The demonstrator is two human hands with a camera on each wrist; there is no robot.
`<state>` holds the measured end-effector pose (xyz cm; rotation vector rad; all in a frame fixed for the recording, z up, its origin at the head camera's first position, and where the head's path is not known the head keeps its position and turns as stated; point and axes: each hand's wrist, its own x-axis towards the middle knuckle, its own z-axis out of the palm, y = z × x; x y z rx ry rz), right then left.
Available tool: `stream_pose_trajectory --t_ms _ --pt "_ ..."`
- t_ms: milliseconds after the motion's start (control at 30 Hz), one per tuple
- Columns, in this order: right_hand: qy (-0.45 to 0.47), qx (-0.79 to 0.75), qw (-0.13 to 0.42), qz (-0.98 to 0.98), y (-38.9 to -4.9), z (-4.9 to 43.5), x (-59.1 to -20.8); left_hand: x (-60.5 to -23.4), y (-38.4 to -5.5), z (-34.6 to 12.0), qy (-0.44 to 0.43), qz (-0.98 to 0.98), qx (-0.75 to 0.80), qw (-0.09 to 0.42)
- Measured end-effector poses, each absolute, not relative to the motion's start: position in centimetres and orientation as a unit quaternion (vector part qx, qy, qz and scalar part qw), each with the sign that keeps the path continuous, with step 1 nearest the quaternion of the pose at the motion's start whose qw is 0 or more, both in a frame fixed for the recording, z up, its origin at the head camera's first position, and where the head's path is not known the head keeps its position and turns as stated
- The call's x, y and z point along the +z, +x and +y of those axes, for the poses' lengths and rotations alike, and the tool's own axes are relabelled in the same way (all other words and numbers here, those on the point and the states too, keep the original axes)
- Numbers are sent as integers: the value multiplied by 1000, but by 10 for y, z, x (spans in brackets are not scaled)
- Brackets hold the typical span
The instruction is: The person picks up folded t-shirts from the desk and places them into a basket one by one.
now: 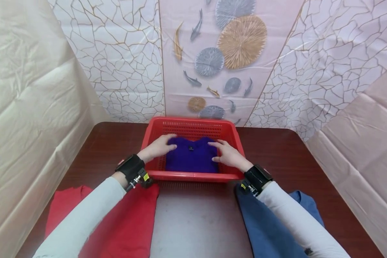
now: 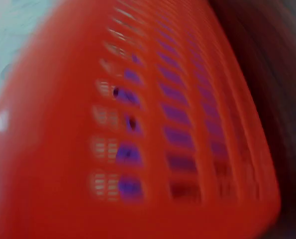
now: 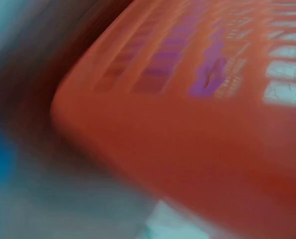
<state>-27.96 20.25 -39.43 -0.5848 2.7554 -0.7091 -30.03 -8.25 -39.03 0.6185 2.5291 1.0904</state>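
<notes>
A folded purple shirt (image 1: 192, 157) lies in a red plastic basket (image 1: 193, 176), its neckline towards the far side and a small dark label showing. My left hand (image 1: 158, 147) reaches over the basket's left side, fingers and thumb parted at the shirt's left shoulder. Opposite it, my right hand (image 1: 229, 154) has its fingers spread by the shirt's right edge. Whether either hand touches the cloth I cannot tell. Both wrist views are blurred and show no fingers. Through the slots of the basket wall (image 2: 63, 149), purple cloth (image 2: 175, 114) appears in the left wrist view.
A red garment (image 1: 125, 222) lies on the table's left, partly under my left forearm. On the right is a blue garment (image 1: 264, 218), partly beneath my right forearm. The dark wooden table (image 1: 116, 143) meets a patterned sheet (image 1: 125, 61) behind the basket.
</notes>
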Motion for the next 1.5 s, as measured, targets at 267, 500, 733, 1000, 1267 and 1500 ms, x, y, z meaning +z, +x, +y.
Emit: stream_pose_trajectory --t_ms 267,500,733,1000,1267,1500 --pt "-300 -105 177 932 -266 201 -398 -397 -277 -77 340 913 82 210" --pt "-292 -121 159 935 -265 201 -402 -397 -278 -79 327 917 103 204" --pt "-263 -190 -37 945 -243 179 -384 -370 -258 -89 292 946 143 18" --pt "-292 -251 -167 908 -177 113 -367 -346 -184 -110 241 948 155 -140" --pt "-347 -206 -86 911 -133 57 -412 -380 -126 -168 149 964 145 -163" --pt "-324 -123 -23 938 -123 38 -439 -419 -74 -255 12 975 137 -173"
